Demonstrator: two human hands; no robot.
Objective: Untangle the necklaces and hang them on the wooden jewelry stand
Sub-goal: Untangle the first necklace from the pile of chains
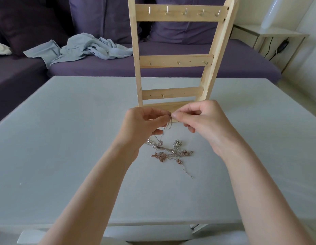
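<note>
While both the left hand [144, 124] and right hand [197, 121] pinch one chain [168, 124] between fingertips, it hangs toward six o'clock into the tangle [169, 151], stand [173, 61] at twelve.

Tangled heap of thin silver and rose-gold chain necklaces [171, 152] on pale table, one strand lifted; tall pale wooden ladder-shaped jewelry stand [176, 59] upright just behind, hooks bare.

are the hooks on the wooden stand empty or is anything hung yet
Empty. The wooden jewelry stand has bare hooks on all three bars; the necklaces lie tangled on the table.
</note>
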